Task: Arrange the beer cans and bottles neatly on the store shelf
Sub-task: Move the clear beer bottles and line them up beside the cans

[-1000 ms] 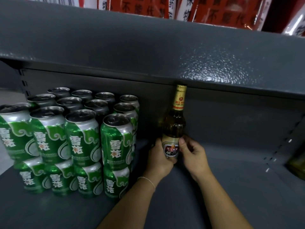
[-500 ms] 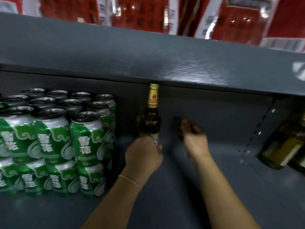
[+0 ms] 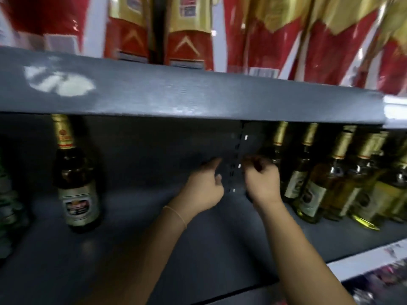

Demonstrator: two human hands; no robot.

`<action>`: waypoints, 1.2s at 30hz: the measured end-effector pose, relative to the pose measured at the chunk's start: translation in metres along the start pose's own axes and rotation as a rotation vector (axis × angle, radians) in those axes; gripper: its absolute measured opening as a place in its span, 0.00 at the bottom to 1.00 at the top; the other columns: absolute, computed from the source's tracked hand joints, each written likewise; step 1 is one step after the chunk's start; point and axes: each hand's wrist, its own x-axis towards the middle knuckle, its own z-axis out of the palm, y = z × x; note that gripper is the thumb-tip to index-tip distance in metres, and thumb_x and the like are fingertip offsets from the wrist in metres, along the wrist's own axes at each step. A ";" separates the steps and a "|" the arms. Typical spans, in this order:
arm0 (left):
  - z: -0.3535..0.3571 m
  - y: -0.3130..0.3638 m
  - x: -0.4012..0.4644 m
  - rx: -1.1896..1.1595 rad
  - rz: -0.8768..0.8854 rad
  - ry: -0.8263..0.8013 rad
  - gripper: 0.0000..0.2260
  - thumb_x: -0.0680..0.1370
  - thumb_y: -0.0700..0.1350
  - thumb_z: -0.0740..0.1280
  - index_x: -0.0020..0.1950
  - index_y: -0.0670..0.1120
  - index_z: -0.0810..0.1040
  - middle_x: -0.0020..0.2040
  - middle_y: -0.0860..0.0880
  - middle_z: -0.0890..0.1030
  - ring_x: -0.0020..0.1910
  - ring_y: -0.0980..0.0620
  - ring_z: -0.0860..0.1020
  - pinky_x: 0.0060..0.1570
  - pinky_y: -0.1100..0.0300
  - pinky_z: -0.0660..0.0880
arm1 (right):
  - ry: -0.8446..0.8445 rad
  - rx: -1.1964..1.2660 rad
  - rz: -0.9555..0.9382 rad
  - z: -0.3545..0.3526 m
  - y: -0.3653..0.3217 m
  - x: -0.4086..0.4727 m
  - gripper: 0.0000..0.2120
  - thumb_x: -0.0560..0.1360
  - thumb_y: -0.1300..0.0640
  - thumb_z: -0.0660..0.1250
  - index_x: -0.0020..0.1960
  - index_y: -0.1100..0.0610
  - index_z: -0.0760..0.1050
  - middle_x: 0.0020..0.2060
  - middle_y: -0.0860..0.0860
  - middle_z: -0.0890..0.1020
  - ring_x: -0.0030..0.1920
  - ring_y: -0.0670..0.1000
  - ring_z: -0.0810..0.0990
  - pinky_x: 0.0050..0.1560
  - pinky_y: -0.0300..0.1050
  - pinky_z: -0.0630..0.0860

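Your left hand (image 3: 201, 188) and right hand (image 3: 262, 183) hover loosely curled, holding nothing, between the upright brown glass bottle (image 3: 76, 181) at left and the gold-necked bottle row (image 3: 326, 177) at right.

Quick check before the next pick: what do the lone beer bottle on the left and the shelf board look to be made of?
Beer bottle: seemingly brown glass, glossy, with light glinting off the shoulder; gold foil on the neck, a paper-looking label on the body. Shelf board: probably painted metal, dark grey and matte with a fine texture, though the blur leaves it open.
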 end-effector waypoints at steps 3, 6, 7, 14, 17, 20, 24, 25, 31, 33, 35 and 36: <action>0.027 0.021 0.018 -0.057 0.024 -0.023 0.20 0.80 0.38 0.58 0.72 0.47 0.67 0.68 0.44 0.73 0.65 0.45 0.71 0.48 0.72 0.60 | 0.095 -0.112 -0.038 -0.035 0.013 0.024 0.06 0.76 0.58 0.68 0.52 0.54 0.80 0.43 0.49 0.82 0.48 0.51 0.80 0.51 0.43 0.76; 0.054 0.038 0.034 -0.118 -0.009 -0.051 0.19 0.80 0.38 0.57 0.71 0.47 0.67 0.67 0.45 0.74 0.63 0.46 0.72 0.50 0.69 0.64 | 0.099 -0.257 -0.068 -0.062 0.035 0.050 0.15 0.73 0.52 0.68 0.57 0.57 0.77 0.50 0.56 0.82 0.52 0.57 0.80 0.54 0.51 0.78; 0.062 0.041 0.037 -0.129 -0.023 -0.062 0.20 0.80 0.38 0.57 0.72 0.48 0.66 0.67 0.46 0.73 0.62 0.46 0.73 0.53 0.67 0.66 | 0.073 -0.279 -0.052 -0.068 0.041 0.057 0.18 0.72 0.52 0.68 0.59 0.57 0.76 0.52 0.57 0.81 0.53 0.58 0.80 0.56 0.54 0.78; 0.102 0.038 0.052 -0.140 -0.133 -0.108 0.21 0.81 0.39 0.56 0.74 0.49 0.65 0.65 0.46 0.74 0.62 0.49 0.73 0.58 0.65 0.68 | -0.209 -0.326 0.193 -0.083 0.093 0.098 0.28 0.73 0.62 0.71 0.71 0.58 0.68 0.58 0.56 0.78 0.60 0.57 0.77 0.56 0.46 0.74; 0.110 0.029 0.048 -0.146 -0.172 -0.107 0.21 0.80 0.37 0.56 0.73 0.46 0.66 0.58 0.45 0.78 0.57 0.49 0.76 0.57 0.63 0.72 | -0.279 -0.282 0.260 -0.079 0.115 0.107 0.30 0.72 0.61 0.74 0.70 0.59 0.68 0.60 0.55 0.78 0.62 0.57 0.76 0.57 0.43 0.71; 0.115 0.020 0.044 -0.142 -0.213 -0.112 0.22 0.79 0.37 0.57 0.74 0.45 0.65 0.64 0.45 0.75 0.62 0.49 0.75 0.61 0.57 0.73 | -0.306 -0.268 0.267 -0.077 0.126 0.110 0.36 0.65 0.51 0.81 0.68 0.55 0.70 0.60 0.49 0.78 0.61 0.52 0.76 0.63 0.45 0.73; 0.117 0.012 0.043 -0.119 -0.233 -0.114 0.22 0.79 0.39 0.59 0.74 0.46 0.65 0.65 0.47 0.74 0.62 0.51 0.74 0.63 0.55 0.72 | -0.336 -0.287 0.291 -0.071 0.133 0.112 0.28 0.57 0.46 0.83 0.53 0.46 0.77 0.52 0.46 0.82 0.57 0.51 0.81 0.60 0.47 0.77; 0.117 0.012 0.043 -0.116 -0.226 -0.107 0.22 0.78 0.40 0.60 0.73 0.47 0.66 0.65 0.47 0.75 0.62 0.51 0.74 0.63 0.55 0.73 | -0.331 -0.289 0.277 -0.070 0.131 0.108 0.23 0.58 0.48 0.84 0.48 0.47 0.78 0.50 0.46 0.83 0.54 0.51 0.82 0.58 0.47 0.78; 0.110 0.006 0.035 -0.022 -0.191 -0.235 0.26 0.77 0.45 0.67 0.73 0.47 0.63 0.70 0.48 0.70 0.68 0.49 0.69 0.62 0.63 0.67 | -0.342 -0.265 0.213 -0.069 0.112 0.078 0.24 0.53 0.45 0.84 0.45 0.51 0.80 0.41 0.47 0.84 0.43 0.49 0.84 0.44 0.45 0.81; 0.108 -0.001 0.028 -0.019 -0.189 -0.285 0.27 0.75 0.47 0.70 0.72 0.51 0.64 0.68 0.51 0.71 0.67 0.51 0.70 0.65 0.60 0.67 | -0.364 -0.249 0.213 -0.064 0.107 0.065 0.34 0.45 0.38 0.81 0.48 0.51 0.80 0.42 0.46 0.85 0.43 0.47 0.84 0.45 0.47 0.83; 0.104 -0.010 0.019 -0.053 -0.194 -0.318 0.28 0.73 0.48 0.72 0.71 0.52 0.65 0.66 0.56 0.70 0.65 0.55 0.69 0.64 0.59 0.68 | -0.394 -0.230 0.201 -0.058 0.102 0.050 0.37 0.44 0.37 0.80 0.50 0.50 0.80 0.43 0.45 0.85 0.44 0.46 0.84 0.45 0.47 0.83; 0.101 -0.014 0.014 -0.068 -0.195 -0.320 0.29 0.72 0.48 0.73 0.70 0.53 0.66 0.65 0.58 0.70 0.64 0.57 0.69 0.64 0.59 0.69 | -0.410 -0.215 0.192 -0.054 0.097 0.042 0.36 0.46 0.39 0.81 0.51 0.50 0.79 0.43 0.45 0.85 0.44 0.45 0.84 0.45 0.46 0.82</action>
